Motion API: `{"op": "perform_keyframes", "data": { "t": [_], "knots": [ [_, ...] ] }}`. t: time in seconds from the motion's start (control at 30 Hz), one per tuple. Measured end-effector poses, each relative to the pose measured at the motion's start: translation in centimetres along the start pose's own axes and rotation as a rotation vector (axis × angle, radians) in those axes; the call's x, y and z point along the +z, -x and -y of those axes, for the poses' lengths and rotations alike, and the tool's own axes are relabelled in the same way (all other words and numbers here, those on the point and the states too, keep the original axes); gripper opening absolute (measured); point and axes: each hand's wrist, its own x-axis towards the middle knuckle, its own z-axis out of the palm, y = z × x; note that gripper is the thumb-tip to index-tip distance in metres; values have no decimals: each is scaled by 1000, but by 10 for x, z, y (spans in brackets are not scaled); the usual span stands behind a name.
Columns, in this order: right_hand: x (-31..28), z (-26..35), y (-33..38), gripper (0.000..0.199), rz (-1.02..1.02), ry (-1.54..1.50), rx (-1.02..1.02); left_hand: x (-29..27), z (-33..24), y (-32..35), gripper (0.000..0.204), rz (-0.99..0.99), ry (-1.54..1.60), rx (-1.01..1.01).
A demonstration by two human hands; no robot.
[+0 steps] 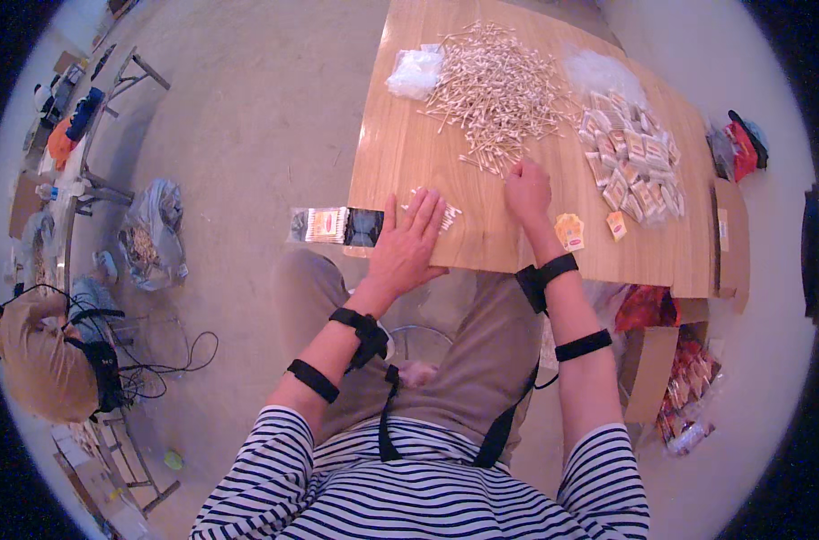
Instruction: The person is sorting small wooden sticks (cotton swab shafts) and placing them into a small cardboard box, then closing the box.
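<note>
My left hand (409, 236) lies flat with fingers stretched out near the front left edge of the table. Beneath and beside its fingers is a small bunch of cotton swabs (450, 216), partly hidden by the hand. Next to my left wrist, a clear packet of cotton swabs (326, 225) with a dark end juts past the table's left edge. My right hand (528, 191) is closed, its fingertips at the near edge of a big loose heap of cotton swabs (499, 90). Whatever it pinches is hidden by the fingers.
Filled swab packets (630, 157) are piled at the right of the wooden table (400, 162). Yellow-orange cards (569, 231) lie right of my right wrist. A clear plastic bag (416, 74) sits beside the heap. Cardboard boxes (650, 373) stand below right; another person (49, 355) is at far left.
</note>
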Motion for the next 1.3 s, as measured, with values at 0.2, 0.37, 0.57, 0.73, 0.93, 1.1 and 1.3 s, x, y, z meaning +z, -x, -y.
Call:
{"op": "perform_keyframes", "data": {
  "t": [0.2, 0.37, 0.57, 0.73, 0.93, 1.1, 1.3],
  "knots": [
    [-16, 7, 6, 13, 82, -64, -121, 1, 2, -4, 112, 5, -19, -20],
    [5, 19, 42, 10, 176, -228, -348, 1, -3, -2, 111, 21, -2, -33],
    [15, 51, 58, 13, 276, -116, -410, 0, 1, 0, 111, -3, 32, 3],
    [7, 42, 36, 17, 166, -79, -378, -3, 0, 0, 111, 15, 30, -15],
    [2, 31, 14, 25, 81, -115, -361, 1, -6, -2, 111, 11, -54, -40],
    [-16, 8, 57, 69, 54, 128, -328, 12, -8, 0, 111, -40, -109, -79],
    [-4, 9, 61, 110, 167, 193, -334, 12, -10, -4, 111, -62, -96, -73]
  ]
}}
